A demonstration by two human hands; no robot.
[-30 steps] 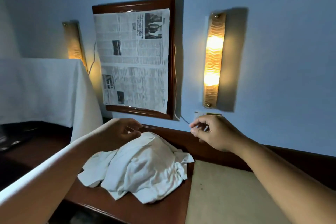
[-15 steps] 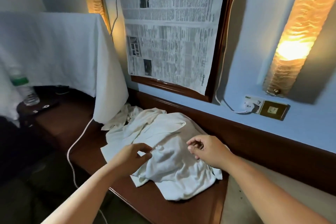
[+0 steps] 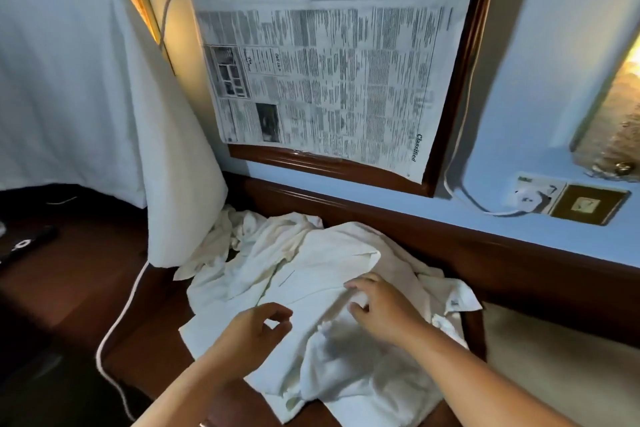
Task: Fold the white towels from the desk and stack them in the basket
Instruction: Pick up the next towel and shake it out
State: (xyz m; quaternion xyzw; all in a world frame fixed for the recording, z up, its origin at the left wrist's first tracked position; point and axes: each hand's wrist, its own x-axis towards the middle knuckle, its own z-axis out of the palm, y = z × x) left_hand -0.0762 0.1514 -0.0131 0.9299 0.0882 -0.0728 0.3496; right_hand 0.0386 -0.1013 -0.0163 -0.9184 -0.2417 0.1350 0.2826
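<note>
Atop the towel pile (image 3: 332, 253), our right hand (image 3: 384, 310) rests loose-fingered and our left hand (image 3: 254, 331) shows a narrow pinch, hold unclear; we should single out one towel's corners.

Reaches in from the near edge with both forearms bare, angled toward each other. Holds left hand (image 3: 258, 333) nearer and to the left, palm down, thumb and forefinger curled into a ring, tips almost meeting; unclear whether pinching anything. Holds right hand (image 3: 384, 308) slightly farther and to the right, palm down, fingers spread and gently bent.
</note>
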